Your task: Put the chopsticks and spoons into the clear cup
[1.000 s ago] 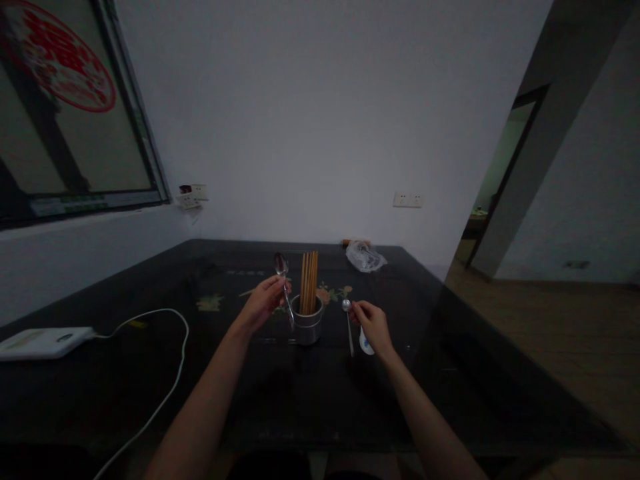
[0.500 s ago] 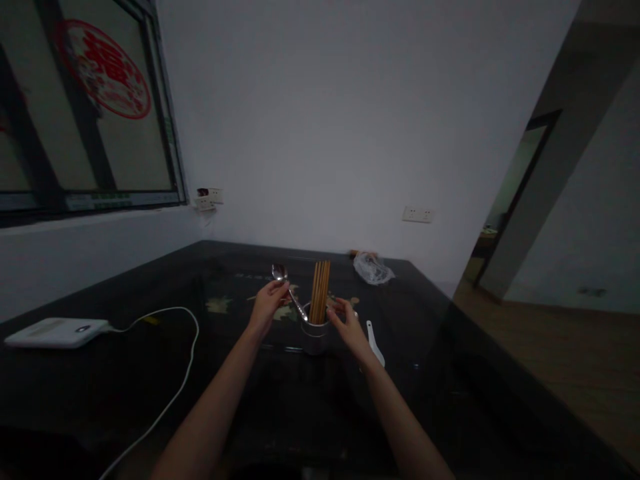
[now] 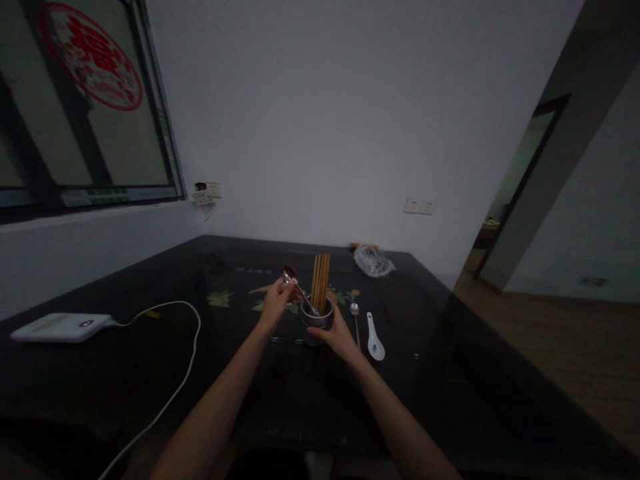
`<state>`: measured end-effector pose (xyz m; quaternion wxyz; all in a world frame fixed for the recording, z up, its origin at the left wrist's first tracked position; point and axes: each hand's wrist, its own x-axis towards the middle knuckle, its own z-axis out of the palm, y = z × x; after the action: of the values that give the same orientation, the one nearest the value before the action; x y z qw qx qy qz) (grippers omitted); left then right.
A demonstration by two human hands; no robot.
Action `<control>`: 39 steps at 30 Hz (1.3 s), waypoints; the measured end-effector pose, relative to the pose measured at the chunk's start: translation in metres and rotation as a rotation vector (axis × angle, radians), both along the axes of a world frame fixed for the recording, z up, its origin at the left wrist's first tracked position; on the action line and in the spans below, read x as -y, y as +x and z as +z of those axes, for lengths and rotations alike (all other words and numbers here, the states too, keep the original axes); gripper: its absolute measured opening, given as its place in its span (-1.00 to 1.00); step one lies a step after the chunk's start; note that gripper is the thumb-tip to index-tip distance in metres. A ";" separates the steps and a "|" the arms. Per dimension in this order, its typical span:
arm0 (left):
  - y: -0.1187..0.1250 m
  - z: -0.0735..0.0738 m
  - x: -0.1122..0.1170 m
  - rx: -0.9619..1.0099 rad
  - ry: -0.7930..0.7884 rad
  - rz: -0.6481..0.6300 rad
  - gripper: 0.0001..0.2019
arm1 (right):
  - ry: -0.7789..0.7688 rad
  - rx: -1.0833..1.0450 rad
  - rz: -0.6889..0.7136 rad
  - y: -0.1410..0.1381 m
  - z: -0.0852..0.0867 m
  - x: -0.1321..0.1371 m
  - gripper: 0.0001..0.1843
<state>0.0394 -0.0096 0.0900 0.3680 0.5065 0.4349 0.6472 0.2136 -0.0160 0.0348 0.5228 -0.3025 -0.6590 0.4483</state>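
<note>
A metal spoon (image 3: 302, 291) is pinched near its bowl by my left hand (image 3: 277, 303). It slants down to the right, and its handle end is inside the rim of a metal cup (image 3: 317, 321). Several wooden chopsticks (image 3: 321, 283) stand upright in that cup. My right hand (image 3: 339, 331) wraps round the cup's right side, thumb across the front. Just right of this hand lie a thin long-handled metal spoon (image 3: 355, 320) and a white ceramic spoon (image 3: 375, 340) with a blue mark, both on the table.
The dark glossy table (image 3: 280, 407) carries a printed flower pattern. A crumpled clear plastic bag (image 3: 373, 261) lies at the back by the wall. On the left a white power bank (image 3: 63, 327) trails a white cable (image 3: 193, 353) towards the front edge.
My left hand has moved right and lowered the spoon's handle into the cup. My right hand has come from beside the chopsticks down onto the cup, uncovering the thin metal spoon.
</note>
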 end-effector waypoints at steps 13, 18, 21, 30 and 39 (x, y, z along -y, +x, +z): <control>0.005 -0.013 -0.008 -0.266 0.129 0.022 -0.68 | 0.046 0.090 -0.109 0.004 -0.002 -0.003 -0.08; 0.005 -0.022 -0.012 -0.383 0.119 0.076 -0.69 | 0.036 0.084 -0.090 0.004 -0.004 -0.003 -0.11; 0.005 -0.025 -0.014 -0.449 0.121 0.099 -0.71 | 0.042 0.089 -0.088 0.004 -0.003 -0.002 -0.11; 0.009 -0.024 -0.011 -0.488 0.169 0.127 -0.78 | 0.047 0.116 -0.099 0.006 -0.003 -0.001 -0.14; 0.012 -0.020 -0.006 -0.404 0.165 0.120 -0.81 | 0.049 0.127 -0.106 0.006 0.000 0.000 -0.16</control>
<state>0.0515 -0.0036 0.0701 0.1915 0.6273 0.4749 0.5867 0.2193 -0.0162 0.0344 0.5101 -0.3519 -0.6846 0.3838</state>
